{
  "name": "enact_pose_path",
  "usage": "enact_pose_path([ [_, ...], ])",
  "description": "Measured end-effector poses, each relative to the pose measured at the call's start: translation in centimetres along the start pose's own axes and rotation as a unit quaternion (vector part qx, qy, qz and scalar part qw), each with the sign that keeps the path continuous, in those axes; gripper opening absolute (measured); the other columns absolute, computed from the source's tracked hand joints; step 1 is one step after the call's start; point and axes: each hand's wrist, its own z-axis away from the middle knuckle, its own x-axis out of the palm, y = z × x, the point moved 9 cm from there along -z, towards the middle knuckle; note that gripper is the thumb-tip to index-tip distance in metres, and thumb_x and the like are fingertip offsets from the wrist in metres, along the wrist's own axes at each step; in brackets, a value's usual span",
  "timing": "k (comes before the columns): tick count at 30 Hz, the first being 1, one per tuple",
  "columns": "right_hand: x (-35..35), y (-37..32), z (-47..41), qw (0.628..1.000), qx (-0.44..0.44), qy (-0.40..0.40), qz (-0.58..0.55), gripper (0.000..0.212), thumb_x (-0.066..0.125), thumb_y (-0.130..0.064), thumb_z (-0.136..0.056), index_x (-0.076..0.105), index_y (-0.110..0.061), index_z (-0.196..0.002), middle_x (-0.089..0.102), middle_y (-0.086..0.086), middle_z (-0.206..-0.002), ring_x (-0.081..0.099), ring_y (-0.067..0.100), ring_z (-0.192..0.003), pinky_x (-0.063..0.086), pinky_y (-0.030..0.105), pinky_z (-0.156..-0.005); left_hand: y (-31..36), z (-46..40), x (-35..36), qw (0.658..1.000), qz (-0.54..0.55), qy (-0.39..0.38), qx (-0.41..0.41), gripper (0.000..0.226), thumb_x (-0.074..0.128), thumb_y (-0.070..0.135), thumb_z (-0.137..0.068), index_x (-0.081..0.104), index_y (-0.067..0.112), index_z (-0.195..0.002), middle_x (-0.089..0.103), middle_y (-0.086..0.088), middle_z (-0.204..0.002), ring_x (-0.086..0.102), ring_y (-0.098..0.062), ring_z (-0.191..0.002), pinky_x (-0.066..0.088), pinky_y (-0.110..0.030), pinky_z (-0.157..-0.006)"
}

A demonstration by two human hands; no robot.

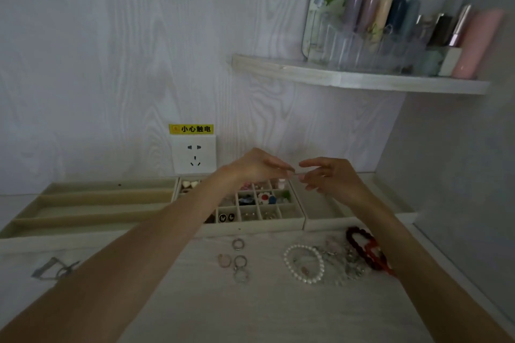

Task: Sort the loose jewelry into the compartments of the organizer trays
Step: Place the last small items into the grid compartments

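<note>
Head view has both hands — left hand [260, 166], right hand [331, 175] — pinching one tiny blurry piece [296, 172] between fingertips, right above the gridded tray [252, 227] — compartments straight below, rings [237, 259] nearer me.

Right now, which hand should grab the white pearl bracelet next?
Probably the right hand. The white pearl bracelet lies on the table right of the rings, below that hand. The left hand would have to cross over. Both hands meet at the fingertips above the grid tray.
</note>
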Motion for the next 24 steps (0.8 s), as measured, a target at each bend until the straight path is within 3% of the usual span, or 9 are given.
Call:
enact_pose_path([
  [4, -0.3, 1.7, -1.0, 0.999, 0.025, -0.018, 0.014, 0.019, 0.066, -0.010, -0.084, 0.070, -0.016, -0.102, 0.071, -0.002, -0.082, 0.065, 0.008, -0.068, 0.047, 0.015, -0.062, -1.4, -1.5, 1.3, 0.995, -0.091, -0.030, 0.011, 0.024, 0.070, 0.022, -0.083, 0.072, 0.017, -0.107, 0.071, 0.006, -0.104, 0.056, 0.009, -0.075, 0.040, 0.003, -0.064],
  [8, 0.3, 2.0, -1.5, 0.998, 0.027, -0.052, 0.023, 0.018, 0.062, -0.010, -0.086, 0.069, -0.014, -0.102, 0.070, -0.002, -0.082, 0.064, 0.008, -0.069, 0.047, 0.012, -0.060, -2.0, -2.3, 2.2, 0.992, -0.118, -0.040, 0.029, 0.023, 0.073, 0.020, -0.081, 0.074, 0.016, -0.104, 0.067, 0.016, -0.071, 0.056, 0.007, -0.056, 0.048, -0.013, -0.068],
  [10, 0.6, 2.0, -1.7, 0.996, 0.029, -0.073, 0.031, 0.017, 0.061, -0.010, -0.087, 0.069, -0.016, -0.101, 0.069, -0.004, -0.081, 0.064, 0.006, -0.069, 0.047, 0.011, -0.060, -2.1, -2.7, 2.2, 0.989, -0.141, -0.029, 0.035, 0.021, 0.076, 0.021, -0.078, 0.076, 0.015, -0.098, 0.065, 0.016, -0.068, 0.058, 0.002, -0.059, 0.050, -0.021, -0.070],
  [13, 0.9, 1.8, -2.0, 0.995, 0.029, -0.089, 0.035, 0.017, 0.061, -0.008, -0.086, 0.068, -0.018, -0.098, 0.069, -0.003, -0.082, 0.063, 0.007, -0.070, 0.047, 0.013, -0.062, -2.4, -3.0, 1.6, 0.984, -0.176, 0.006, 0.027, 0.013, 0.078, 0.026, -0.075, 0.072, 0.022, -0.086, 0.065, 0.013, -0.073, 0.064, -0.006, -0.075, 0.050, -0.020, -0.070],
  [18, 1.1, 1.8, -2.6, 0.995, 0.023, -0.091, 0.040, 0.018, 0.062, -0.008, -0.085, 0.069, -0.017, -0.099, 0.069, 0.005, -0.090, 0.062, 0.010, -0.072, 0.046, 0.017, -0.065, -2.7, -3.3, 1.3, 0.966, -0.257, 0.024, 0.022, 0.020, 0.077, 0.036, -0.075, 0.073, 0.026, -0.092, 0.064, 0.014, -0.079, 0.061, -0.003, -0.081, 0.046, -0.020, -0.072],
  [22, 1.1, 2.1, -3.1, 0.995, 0.014, -0.082, 0.059, 0.019, 0.062, -0.006, -0.084, 0.070, -0.015, -0.099, 0.069, 0.007, -0.090, 0.062, 0.009, -0.068, 0.045, 0.009, -0.055, -2.3, -3.2, 1.3, 0.953, -0.297, 0.042, 0.038, 0.023, 0.077, 0.041, -0.073, 0.074, 0.029, -0.093, 0.060, 0.017, -0.076, 0.058, -0.003, -0.080, 0.040, -0.019, -0.067],
  [24, 1.0, 2.3, -3.3, 0.994, 0.008, -0.080, 0.072, 0.020, 0.060, -0.004, -0.085, 0.070, -0.013, -0.100, 0.070, 0.009, -0.093, 0.063, 0.011, -0.070, 0.046, 0.009, -0.058, -2.2, -3.2, 1.1, 0.950, -0.308, 0.043, 0.030, 0.025, 0.078, 0.042, -0.072, 0.074, 0.031, -0.093, 0.065, 0.015, -0.083, 0.059, -0.004, -0.085, 0.042, -0.020, -0.070],
])
